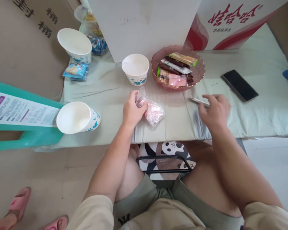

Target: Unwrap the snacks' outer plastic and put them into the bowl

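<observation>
My left hand (132,110) pinches the gathered neck of a clear plastic bag (154,112) with pinkish contents, lying on the cloth-covered surface. What is inside the bag cannot be made out through the crinkled plastic. Just beyond it stands a white paper cup (135,71) with blue-green leaf prints. My right hand (215,111) hovers over or rests on the cloth, thumb and forefinger apart. A slim white pen (198,101) lies between those two fingers, and its near end is partly hidden by the hand. Behind it is a pink glass bowl (156,75) of wrapped snacks.
A black phone (240,85) lies at right. To the left are a tipped paper cup (73,117), another tilted cup (75,46) and a blue snack packet (75,71). White boxes (146,28) line the back. Another person's pink-slippered feet (19,204) show on the floor.
</observation>
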The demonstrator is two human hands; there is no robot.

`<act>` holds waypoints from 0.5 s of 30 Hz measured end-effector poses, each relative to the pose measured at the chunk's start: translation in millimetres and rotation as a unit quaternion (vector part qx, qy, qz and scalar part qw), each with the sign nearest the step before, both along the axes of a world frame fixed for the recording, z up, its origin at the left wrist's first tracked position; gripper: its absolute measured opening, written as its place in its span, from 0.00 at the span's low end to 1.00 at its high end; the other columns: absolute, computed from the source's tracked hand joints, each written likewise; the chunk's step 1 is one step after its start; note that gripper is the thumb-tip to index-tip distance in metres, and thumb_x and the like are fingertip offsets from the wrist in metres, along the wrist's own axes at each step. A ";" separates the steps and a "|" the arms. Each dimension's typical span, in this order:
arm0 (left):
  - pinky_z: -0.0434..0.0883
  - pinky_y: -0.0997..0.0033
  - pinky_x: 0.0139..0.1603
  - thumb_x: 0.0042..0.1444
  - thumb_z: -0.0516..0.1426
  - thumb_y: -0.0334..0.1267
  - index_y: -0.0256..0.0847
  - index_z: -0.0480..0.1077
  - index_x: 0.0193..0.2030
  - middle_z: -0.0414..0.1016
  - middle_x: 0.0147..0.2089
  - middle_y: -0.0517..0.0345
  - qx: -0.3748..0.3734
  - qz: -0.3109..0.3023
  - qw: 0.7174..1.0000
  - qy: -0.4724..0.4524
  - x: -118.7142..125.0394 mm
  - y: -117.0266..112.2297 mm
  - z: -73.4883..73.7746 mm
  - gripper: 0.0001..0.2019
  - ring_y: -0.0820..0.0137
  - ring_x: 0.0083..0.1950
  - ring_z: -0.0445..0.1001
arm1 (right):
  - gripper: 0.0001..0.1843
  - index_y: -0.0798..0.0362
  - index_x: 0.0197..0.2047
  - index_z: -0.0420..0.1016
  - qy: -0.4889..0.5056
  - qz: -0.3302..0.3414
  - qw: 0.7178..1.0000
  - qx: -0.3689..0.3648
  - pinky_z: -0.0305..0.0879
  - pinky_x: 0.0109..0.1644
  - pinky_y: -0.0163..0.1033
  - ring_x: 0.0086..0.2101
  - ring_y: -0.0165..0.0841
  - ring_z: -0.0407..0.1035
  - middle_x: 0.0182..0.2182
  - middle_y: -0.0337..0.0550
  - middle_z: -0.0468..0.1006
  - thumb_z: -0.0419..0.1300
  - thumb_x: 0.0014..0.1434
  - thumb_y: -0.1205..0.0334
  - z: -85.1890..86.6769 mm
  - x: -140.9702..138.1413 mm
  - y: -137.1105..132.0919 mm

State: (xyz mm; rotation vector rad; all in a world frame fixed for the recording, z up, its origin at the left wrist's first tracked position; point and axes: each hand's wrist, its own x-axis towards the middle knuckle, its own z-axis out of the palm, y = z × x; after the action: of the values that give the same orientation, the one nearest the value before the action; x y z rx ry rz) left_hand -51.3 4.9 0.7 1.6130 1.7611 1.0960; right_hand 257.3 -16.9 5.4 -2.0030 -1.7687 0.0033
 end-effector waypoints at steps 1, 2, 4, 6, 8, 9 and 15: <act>0.73 0.63 0.53 0.51 0.65 0.33 0.45 0.70 0.52 0.78 0.45 0.56 -0.023 0.007 1.000 -0.010 1.8 -0.8 0.7 0.21 0.65 0.45 0.77 | 0.24 0.56 0.55 0.80 0.038 0.053 0.998 0.014 0.65 0.59 0.62 0.52 0.53 0.72 0.49 0.59 0.78 0.55 0.58 0.58 1.1 -9.2 -2.1; 0.73 0.65 0.49 0.51 0.64 0.34 0.45 0.71 0.49 0.78 0.41 0.58 -0.041 0.010 0.999 -0.020 4.1 -2.7 1.7 0.17 0.67 0.41 0.77 | 0.25 0.56 0.56 0.78 0.078 0.124 0.989 0.018 0.67 0.59 0.59 0.52 0.50 0.72 0.50 0.58 0.78 0.55 0.58 0.58 1.8 -20.3 -4.8; 0.72 0.69 0.43 0.53 0.62 0.36 0.43 0.72 0.41 0.77 0.36 0.60 -0.060 -0.005 0.997 -0.050 8.5 -7.9 3.3 0.09 0.69 0.37 0.75 | 0.28 0.54 0.61 0.74 0.135 0.268 0.954 0.003 0.68 0.61 0.55 0.56 0.48 0.72 0.55 0.56 0.77 0.55 0.57 0.60 2.7 -44.2 -10.3; 0.70 0.72 0.38 0.54 0.60 0.37 0.42 0.70 0.35 0.75 0.32 0.61 -0.072 -0.031 0.993 -0.091 10.2 -11.6 3.5 0.03 0.70 0.35 0.74 | 0.31 0.52 0.64 0.72 0.152 0.345 0.926 -0.026 0.68 0.60 0.55 0.55 0.48 0.72 0.56 0.54 0.78 0.55 0.55 0.64 3.4 -63.7 -14.1; 0.68 0.73 0.34 0.54 0.58 0.36 0.41 0.70 0.33 0.74 0.29 0.62 -0.082 -0.035 0.988 -0.130 8.6 -12.1 2.2 0.02 0.71 0.32 0.73 | 0.29 0.51 0.60 0.76 0.157 0.362 0.917 -0.051 0.71 0.55 0.53 0.48 0.45 0.75 0.48 0.50 0.81 0.55 0.54 0.67 4.5 -73.0 -15.2; 0.67 0.73 0.32 0.53 0.58 0.36 0.41 0.70 0.33 0.72 0.27 0.63 -0.084 -0.024 0.986 -0.143 6.9 -11.1 1.4 0.02 0.72 0.30 0.72 | 0.25 0.50 0.55 0.79 0.162 0.355 0.919 -0.054 0.72 0.51 0.51 0.44 0.43 0.75 0.43 0.49 0.81 0.54 0.55 0.68 5.2 -73.4 -15.0; 0.64 0.74 0.26 0.51 0.58 0.34 0.42 0.68 0.30 0.70 0.26 0.64 -0.084 0.022 0.980 -0.177 -2.7 0.2 0.1 0.02 0.74 0.25 0.66 | 0.11 0.47 0.28 0.78 0.194 0.237 0.952 0.021 0.73 0.52 0.50 0.43 0.40 0.77 0.38 0.44 0.80 0.56 0.57 0.65 9.1 -41.6 -10.9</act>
State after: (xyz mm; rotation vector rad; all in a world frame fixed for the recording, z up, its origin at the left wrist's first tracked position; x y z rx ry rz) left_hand -54.0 5.2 0.8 1.2001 1.6090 1.1399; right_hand 215.8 -27.8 14.5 -1.3820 -1.9073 0.4728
